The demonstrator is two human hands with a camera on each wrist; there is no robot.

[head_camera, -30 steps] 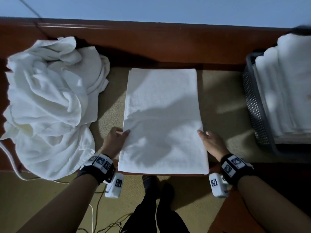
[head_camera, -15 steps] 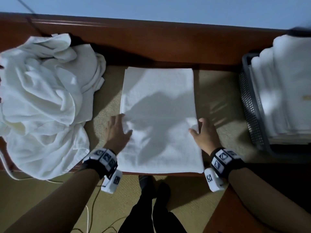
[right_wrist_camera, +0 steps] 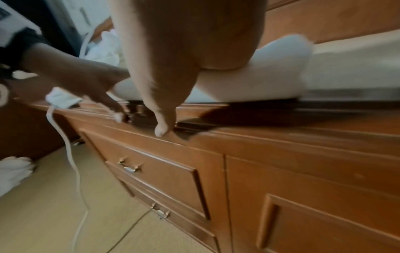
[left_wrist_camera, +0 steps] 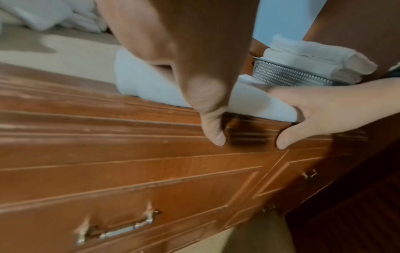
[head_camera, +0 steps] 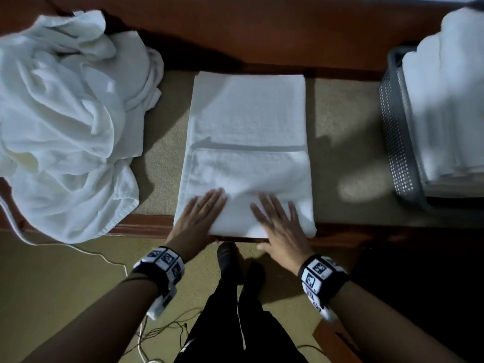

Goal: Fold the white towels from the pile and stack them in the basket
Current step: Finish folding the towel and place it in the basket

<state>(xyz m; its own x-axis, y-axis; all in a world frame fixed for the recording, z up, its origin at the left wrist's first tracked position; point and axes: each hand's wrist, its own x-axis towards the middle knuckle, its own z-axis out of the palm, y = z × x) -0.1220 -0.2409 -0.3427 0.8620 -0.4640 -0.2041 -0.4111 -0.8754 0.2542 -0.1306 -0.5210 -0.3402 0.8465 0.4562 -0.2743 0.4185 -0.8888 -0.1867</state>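
Both grips lie flat, fingers spread: left hand and right hand press the folded white terry towel, a thick rectangle at centre frame on the bench.

Looks like a bedroom at home: wooden dresser with drawers, carpeted floor, laundry pile.

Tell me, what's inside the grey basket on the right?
Folded white towels are stacked in the basket, piled higher than its rim. The towels cover the bottom, so anything beneath them cannot be seen.
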